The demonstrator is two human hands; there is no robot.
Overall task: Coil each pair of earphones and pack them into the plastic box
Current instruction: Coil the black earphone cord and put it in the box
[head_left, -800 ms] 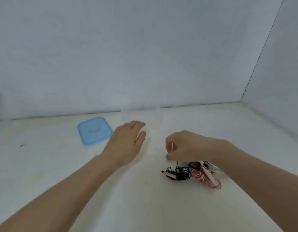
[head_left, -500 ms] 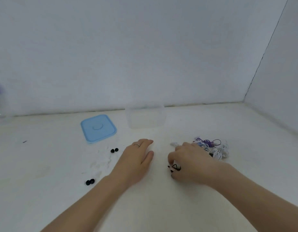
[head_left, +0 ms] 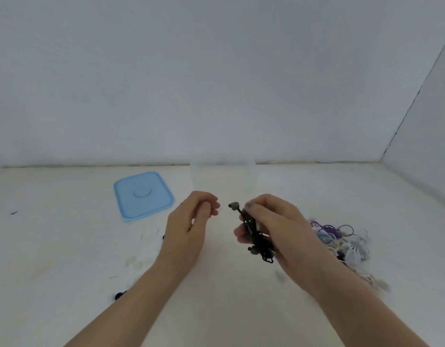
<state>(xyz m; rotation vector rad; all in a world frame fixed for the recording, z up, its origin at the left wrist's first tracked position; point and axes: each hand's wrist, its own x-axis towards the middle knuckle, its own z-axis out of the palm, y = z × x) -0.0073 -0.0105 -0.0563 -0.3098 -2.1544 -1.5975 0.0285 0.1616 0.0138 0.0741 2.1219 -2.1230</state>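
Right hand [head_left: 279, 229]: centre right of the frame, raised off the table [head_left: 66, 246], fingers curling round a bundle of black earphones [head_left: 256, 234]. One earbud [head_left: 234, 206] is sticking out past my fingertips toward the left; a cable loop is hanging below my palm.

Left hand [head_left: 191, 221]: centre of the frame, just left of the earbud and not touching it, fingers loosely curling, holding nothing.

Box [head_left: 222, 176]: clear plastic, hard to make out, standing at the back of the table above my hands, against the wall [head_left: 216, 83].

Lid [head_left: 143, 195]: blue, lying flat at the left of the box, well apart from my left hand.

Pile [head_left: 341, 241]: purple, white and grey earphones, tangled, lying on the table at the right, partly behind my right wrist.

Small black pieces [head_left: 119, 295]: lying at the lower left beside my left forearm; I cannot tell what they are.
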